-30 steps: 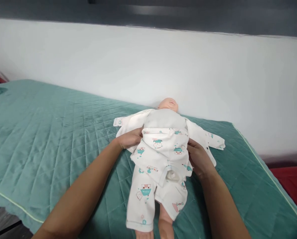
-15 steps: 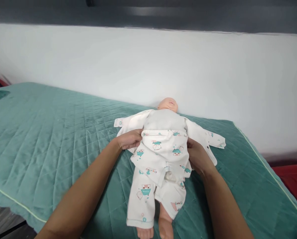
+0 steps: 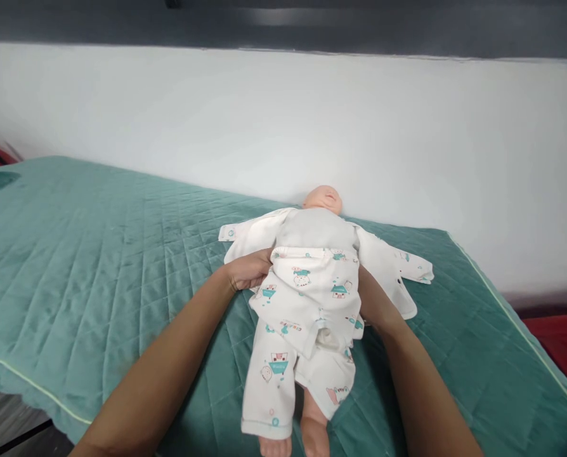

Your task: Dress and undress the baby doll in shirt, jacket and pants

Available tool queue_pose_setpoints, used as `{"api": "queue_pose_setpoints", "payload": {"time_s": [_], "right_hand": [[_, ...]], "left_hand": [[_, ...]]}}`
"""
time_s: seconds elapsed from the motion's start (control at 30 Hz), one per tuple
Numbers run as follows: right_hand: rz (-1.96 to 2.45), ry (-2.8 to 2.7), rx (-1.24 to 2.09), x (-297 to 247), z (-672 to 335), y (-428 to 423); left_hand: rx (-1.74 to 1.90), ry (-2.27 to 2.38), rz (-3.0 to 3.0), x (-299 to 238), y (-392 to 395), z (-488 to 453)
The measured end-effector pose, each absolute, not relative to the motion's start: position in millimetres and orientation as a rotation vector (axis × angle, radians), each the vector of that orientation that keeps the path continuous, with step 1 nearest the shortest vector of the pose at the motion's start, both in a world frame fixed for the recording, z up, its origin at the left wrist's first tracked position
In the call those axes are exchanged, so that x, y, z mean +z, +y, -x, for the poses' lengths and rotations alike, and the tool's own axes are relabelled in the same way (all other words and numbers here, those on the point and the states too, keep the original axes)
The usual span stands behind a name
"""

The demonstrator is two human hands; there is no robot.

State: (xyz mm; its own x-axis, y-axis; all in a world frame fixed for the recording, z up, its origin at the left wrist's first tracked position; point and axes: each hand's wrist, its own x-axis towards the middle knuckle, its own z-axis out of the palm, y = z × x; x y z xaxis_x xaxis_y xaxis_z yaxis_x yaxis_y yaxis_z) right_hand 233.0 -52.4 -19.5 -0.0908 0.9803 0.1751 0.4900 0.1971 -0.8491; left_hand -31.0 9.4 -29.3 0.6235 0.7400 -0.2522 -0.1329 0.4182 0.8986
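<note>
A baby doll (image 3: 322,198) lies on its back, head towards the wall and bare feet towards me. White printed baby trousers (image 3: 307,279) cover its hips and legs, the waistband lying across its belly. One trouser leg reaches the ankle; the other is bunched higher, baring the lower leg. My left hand (image 3: 250,270) is closed on the waistband at the doll's left-hand side in view. On the opposite side, my right hand (image 3: 375,301) is at the trousers' edge, its fingers hidden behind the cloth. Beneath the doll a white baby jacket (image 3: 383,261) is spread, sleeves outstretched.
A green quilted cover (image 3: 122,254) lies under everything, with light piping along its edges. Behind the doll's head rises a white wall (image 3: 283,120), with a dark band above. Something red (image 3: 562,346) shows beyond the right edge.
My right hand has slipped further behind the trousers' side, so its fingers no longer show. The left hand keeps its hold, and the doll lies almost as before.
</note>
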Motion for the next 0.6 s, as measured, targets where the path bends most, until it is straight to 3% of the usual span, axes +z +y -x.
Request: {"api": "queue_pose_setpoints", "payload": {"time_s": [0.3,0.6], "right_hand": [[1.201,-1.736,0.815,-32,-235,-52],[1.401,-1.697,0.849,-20,-230,-60]], "left_hand": [[0.631,0.716,-1.001,-30,10,31],[0.671,0.696,-1.007,-26,7,31]]}}
